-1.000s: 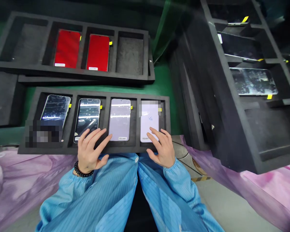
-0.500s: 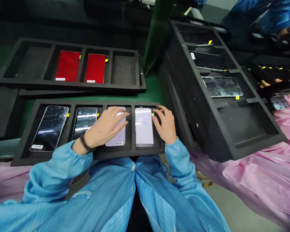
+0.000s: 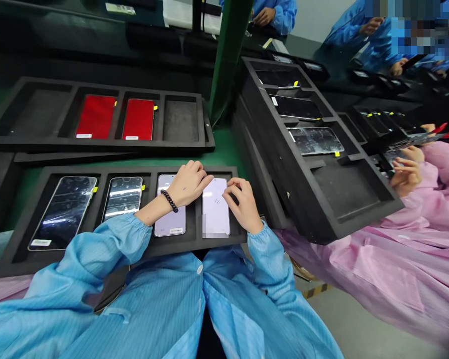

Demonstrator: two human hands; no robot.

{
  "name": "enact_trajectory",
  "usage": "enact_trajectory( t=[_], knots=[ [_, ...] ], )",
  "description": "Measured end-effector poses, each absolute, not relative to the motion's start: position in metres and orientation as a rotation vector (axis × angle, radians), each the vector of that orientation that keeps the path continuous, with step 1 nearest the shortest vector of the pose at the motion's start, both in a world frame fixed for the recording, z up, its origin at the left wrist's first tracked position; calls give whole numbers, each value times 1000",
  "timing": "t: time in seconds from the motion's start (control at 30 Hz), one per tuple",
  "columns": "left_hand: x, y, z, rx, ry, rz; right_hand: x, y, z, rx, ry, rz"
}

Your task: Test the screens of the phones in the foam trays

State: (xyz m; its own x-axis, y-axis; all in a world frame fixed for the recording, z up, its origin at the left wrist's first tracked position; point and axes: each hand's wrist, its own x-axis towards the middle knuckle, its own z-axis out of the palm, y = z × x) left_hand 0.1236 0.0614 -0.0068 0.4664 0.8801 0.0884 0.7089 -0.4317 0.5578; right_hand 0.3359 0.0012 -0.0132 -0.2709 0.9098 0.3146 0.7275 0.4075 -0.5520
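A black foam tray (image 3: 97, 259) lies in front of me with four phone-like panels in its slots. Two on the left are dark, the far-left panel (image 3: 65, 212) and the one beside it (image 3: 124, 197). The third panel (image 3: 170, 224) is pale and partly covered by my left hand (image 3: 190, 183), whose wrist wears a black bracelet. Its fingers reach the upper left edge of the fourth, lit white panel (image 3: 216, 207). My right hand (image 3: 242, 202) is at that panel's upper right edge, thumb and index finger close together; what they grip is too small to make out.
Behind lies another foam tray (image 3: 134, 145) with two red panels (image 3: 96, 117). Stacked trays (image 3: 295, 199) with dark panels stand at the right, near a green post (image 3: 226, 60). A person in pink sleeves (image 3: 434, 199) works at far right; others in blue sit beyond.
The view has shifted. My left hand has moved right, onto the top left of the lit panel. My right thumb and index finger have come closer together at its right edge.
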Motion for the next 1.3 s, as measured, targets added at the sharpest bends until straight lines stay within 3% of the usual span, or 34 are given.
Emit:
enact_trajectory(
  t=[0.53, 0.9, 1.3],
  knots=[
    [151, 40, -13, 1495, 976, 607, 335, -20, -12, -1276, -1719, 351],
    [125, -38, 72, 1190, 922, 864, 323, -60, 75, -732, -1818, 145],
    [121, -66, 76, 1082, 867, 929, 311, -82, 66, -722, -1721, -2]
  ],
)
